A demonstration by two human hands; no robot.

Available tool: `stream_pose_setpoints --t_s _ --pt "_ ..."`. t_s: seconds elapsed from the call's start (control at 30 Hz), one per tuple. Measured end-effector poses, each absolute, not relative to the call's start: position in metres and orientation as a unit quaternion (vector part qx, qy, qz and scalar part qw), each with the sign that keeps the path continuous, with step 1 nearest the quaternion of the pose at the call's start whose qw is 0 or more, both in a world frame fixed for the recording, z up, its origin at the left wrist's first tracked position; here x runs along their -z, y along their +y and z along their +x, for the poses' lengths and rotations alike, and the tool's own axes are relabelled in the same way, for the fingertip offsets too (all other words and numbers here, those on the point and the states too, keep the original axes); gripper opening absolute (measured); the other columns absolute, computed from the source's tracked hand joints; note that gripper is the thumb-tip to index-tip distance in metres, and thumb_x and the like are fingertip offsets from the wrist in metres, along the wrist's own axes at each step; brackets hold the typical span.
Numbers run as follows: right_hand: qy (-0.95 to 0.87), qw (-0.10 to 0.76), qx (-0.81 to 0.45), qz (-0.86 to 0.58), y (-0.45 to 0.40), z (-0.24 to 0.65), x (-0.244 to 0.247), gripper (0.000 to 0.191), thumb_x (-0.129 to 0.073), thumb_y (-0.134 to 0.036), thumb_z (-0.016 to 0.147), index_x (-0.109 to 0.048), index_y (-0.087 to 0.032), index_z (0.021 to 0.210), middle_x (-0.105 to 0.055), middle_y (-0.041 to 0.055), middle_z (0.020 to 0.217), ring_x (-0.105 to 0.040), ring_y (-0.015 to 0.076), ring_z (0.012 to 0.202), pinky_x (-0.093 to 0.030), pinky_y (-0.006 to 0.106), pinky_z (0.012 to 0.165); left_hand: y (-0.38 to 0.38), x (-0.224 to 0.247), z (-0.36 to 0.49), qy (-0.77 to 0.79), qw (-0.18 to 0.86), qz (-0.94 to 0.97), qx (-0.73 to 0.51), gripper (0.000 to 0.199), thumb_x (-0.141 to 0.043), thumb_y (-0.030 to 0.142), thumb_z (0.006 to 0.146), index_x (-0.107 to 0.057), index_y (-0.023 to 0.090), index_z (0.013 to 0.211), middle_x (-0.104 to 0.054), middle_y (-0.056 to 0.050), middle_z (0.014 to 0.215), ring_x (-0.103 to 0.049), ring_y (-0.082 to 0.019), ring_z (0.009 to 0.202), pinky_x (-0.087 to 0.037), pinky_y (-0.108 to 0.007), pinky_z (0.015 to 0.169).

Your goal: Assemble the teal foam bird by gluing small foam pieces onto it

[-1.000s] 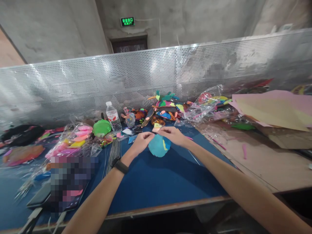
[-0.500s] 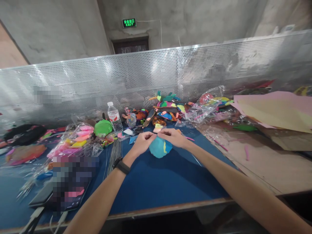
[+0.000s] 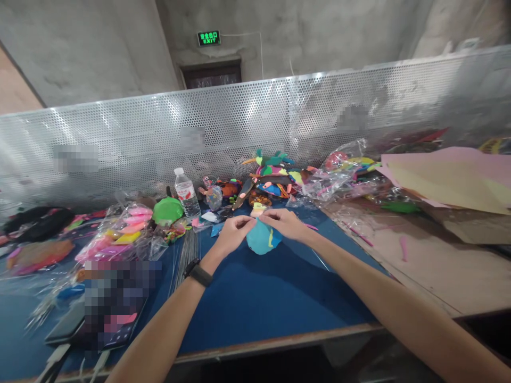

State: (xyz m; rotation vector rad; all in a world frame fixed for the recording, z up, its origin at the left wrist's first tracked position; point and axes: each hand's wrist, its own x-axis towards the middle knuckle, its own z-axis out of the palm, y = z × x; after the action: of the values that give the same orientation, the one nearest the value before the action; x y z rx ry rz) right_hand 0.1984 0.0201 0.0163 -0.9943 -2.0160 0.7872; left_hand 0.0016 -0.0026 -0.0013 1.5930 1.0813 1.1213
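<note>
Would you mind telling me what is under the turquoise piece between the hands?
The blue tabletop shows in front of the turquoise piece; what lies directly beneath is covered, and contact cannot be judged.

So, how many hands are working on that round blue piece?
2. The left hand, below which sits a dark wristband, pinches at the upper left of the blue piece; the right hand pinches at its upper right. No other hand shows.
</note>
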Motion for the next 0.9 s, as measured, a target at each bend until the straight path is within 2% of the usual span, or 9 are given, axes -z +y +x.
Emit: stream_pose_setpoints --t_s 0.1,0.23,0.43,0.6,0.77,0.9 --pt "-0.778 0.383 -0.319 -0.383 0.023 0.199 -0.014 0.039 -0.053 -0.049 0.086 -0.071 -0.015 0.090 -0.066 0.0043 0.080 -0.055 0.0153 0.070 -0.040 0.026 0.061 -0.003 0.002 0.001 0.439 0.454 0.634 -0.447 0.034 -0.068 0.045 0.077 -0.067 0.016 0.095 -0.070 -0.007 0.087 -0.062 -0.016 0.069 -0.050 -0.024 0.055" --pt "-0.782 0.371 -0.336 -0.373 0.023 0.199 -0.013 0.035 -0.057 -0.046 0.084 -0.072 -0.016 0.093 -0.068 0.0049 0.085 -0.057 0.0161 0.073 -0.042 0.026 0.063 -0.002 0.002 0.000 0.440 0.428 0.655 -0.440 0.032 -0.067 0.044 0.077 -0.069 0.015 0.092 -0.070 -0.007 0.084 -0.062 -0.016 0.068 -0.048 -0.022 0.053" --pt "-0.775 0.399 -0.341 -0.352 0.024 0.200 -0.012 0.035 -0.057 -0.046 0.085 -0.071 -0.015 0.090 -0.068 0.0050 0.081 -0.057 0.0159 0.070 -0.043 0.027 0.062 0.002 0.005 -0.001 0.452 0.423 0.644 -0.450 0.033 -0.063 0.045 0.081 -0.067 0.015 0.095 -0.070 -0.007 0.085 -0.062 -0.015 0.067 -0.049 -0.023 0.053" --pt "-0.772 0.397 -0.371 -0.330 0.026 0.199 -0.011 0.033 -0.061 -0.046 0.082 -0.071 -0.017 0.095 -0.070 0.0061 0.095 -0.062 0.0193 0.082 -0.048 0.029 0.071 -0.001 0.002 -0.001 0.444 0.403 0.665 -0.446 0.033 -0.062 0.045 0.082 -0.069 0.015 0.095 -0.069 -0.006 0.082 -0.061 -0.014 0.065 -0.046 -0.020 0.051" --pt "-0.747 0.429 -0.343 -0.374 0.032 0.201 -0.007 0.033 -0.058 -0.045 0.084 -0.071 -0.017 0.091 -0.070 0.0060 0.087 -0.062 0.0183 0.078 -0.048 0.029 0.068 -0.002 0.001 0.001 0.448 0.455 0.620 -0.455 0.032 -0.064 0.041 0.081 -0.065 0.015 0.099 -0.070 -0.007 0.090 -0.064 -0.016 0.073 -0.054 -0.026 0.059" --pt "-0.759 0.406 -0.360 -0.360 0.033 0.201 -0.006 0.033 -0.059 -0.046 0.083 -0.070 -0.017 0.093 -0.070 0.0054 0.089 -0.061 0.0174 0.076 -0.047 0.028 0.066 -0.001 0.001 0.002 0.452 0.446 0.624 -0.456 0.029 -0.066 0.038 0.080 -0.066 0.014 0.096 -0.070 -0.008 0.089 -0.065 -0.016 0.073 -0.055 -0.026 0.059"
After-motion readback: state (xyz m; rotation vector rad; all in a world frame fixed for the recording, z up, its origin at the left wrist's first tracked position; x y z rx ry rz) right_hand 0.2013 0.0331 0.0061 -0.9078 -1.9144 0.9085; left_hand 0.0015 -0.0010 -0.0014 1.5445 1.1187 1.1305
